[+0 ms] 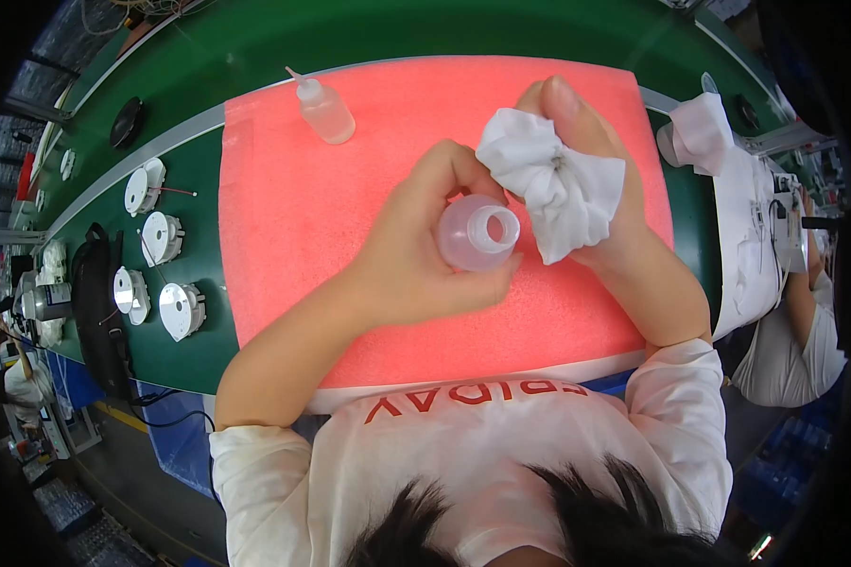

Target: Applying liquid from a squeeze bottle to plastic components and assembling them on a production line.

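My left hand (416,246) is closed around a translucent plastic bottle (463,238), its uncapped round mouth tilted up toward me. Close by on the right, my right hand (600,142) grips a bunched white cloth (548,180), whose loose corners fan out beside the bottle. Cloth and bottle appear apart. Both hands are over a pink foam mat (284,236). At the mat's far left stands a squeeze bottle (327,113) with a thin nozzle and clear liquid inside.
Several round white plastic parts with wires (182,312) lie on the green table (213,364) at left, near a black bag (99,302). A cup (669,144) draped with white cloth (704,132) stands at right. Beyond it a co-worker's arm (804,302) shows.
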### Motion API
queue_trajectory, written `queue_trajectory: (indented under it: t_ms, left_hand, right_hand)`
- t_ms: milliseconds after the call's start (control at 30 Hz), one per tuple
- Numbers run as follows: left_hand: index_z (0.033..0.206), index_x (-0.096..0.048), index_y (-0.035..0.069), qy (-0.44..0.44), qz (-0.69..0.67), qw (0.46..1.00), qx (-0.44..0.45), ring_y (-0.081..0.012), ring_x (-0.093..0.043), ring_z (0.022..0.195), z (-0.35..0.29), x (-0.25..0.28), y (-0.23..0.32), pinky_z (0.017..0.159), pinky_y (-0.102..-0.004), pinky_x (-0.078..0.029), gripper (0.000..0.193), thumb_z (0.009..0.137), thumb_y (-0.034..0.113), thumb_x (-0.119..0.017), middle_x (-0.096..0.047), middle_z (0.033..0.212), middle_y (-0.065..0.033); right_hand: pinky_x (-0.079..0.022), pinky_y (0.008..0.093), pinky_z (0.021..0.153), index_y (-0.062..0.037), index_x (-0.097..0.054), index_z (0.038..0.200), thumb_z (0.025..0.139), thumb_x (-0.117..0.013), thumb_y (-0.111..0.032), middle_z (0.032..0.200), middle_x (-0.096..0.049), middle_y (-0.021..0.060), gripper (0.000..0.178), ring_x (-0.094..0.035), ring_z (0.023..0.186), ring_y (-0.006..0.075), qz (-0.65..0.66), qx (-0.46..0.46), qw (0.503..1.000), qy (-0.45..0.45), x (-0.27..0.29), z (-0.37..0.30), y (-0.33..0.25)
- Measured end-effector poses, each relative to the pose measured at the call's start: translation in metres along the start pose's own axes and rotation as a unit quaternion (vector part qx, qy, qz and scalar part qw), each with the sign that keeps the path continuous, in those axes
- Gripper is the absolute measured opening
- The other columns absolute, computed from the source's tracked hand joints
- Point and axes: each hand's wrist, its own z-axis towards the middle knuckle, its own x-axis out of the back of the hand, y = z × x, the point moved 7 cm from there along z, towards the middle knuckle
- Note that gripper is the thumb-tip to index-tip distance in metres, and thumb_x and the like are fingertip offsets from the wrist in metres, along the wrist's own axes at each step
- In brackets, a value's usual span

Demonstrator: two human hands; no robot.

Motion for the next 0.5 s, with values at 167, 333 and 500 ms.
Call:
queue_trajectory:
  t_ms: [167,333,500]
  left_hand:
    - [0.086,-0.041,0.006,0.058,0.094,0.993,-0.036,-0.0134,-0.05,0.073,-0.003,0.008,0.005,0.062,-0.0279,-0.042,0.035,0.061,0.005,-0.065,-0.049,0.079,-0.0051]
    - [0.085,-0.046,0.005,0.14,0.285,0.943,-0.104,-0.0212,-0.051,0.067,-0.006,0.012,0.023,0.056,-0.0301,-0.043,0.036,0.055,0.006,-0.066,-0.05,0.077,-0.0077]
    - [0.089,-0.047,0.002,0.132,0.369,0.899,-0.194,-0.0195,-0.051,0.072,-0.013,0.009,0.035,0.061,-0.0286,-0.043,0.04,0.055,0.001,-0.068,-0.05,0.083,-0.0105]
  right_hand:
    - [-0.036,0.019,0.053,-0.0056,-0.051,0.076,0.09,-0.039,-0.036,0.068,-0.05,-0.0001,0.035,-0.044,0.059,0.0059,-0.033,0.007,0.999,0.03,0.003,0.004,-0.005]
    - [-0.032,0.019,0.051,-0.0093,-0.041,0.06,0.093,-0.026,-0.035,0.058,-0.04,0.0006,0.045,-0.036,0.051,0.009,-0.114,0.015,0.993,0.026,0.04,0.015,-0.015]
    - [-0.025,0.0217,0.047,-0.0119,-0.031,0.045,0.093,-0.023,-0.028,0.06,-0.036,0.0026,0.051,-0.029,0.05,0.0124,0.04,0.078,0.993,-0.081,0.04,0.02,-0.038]
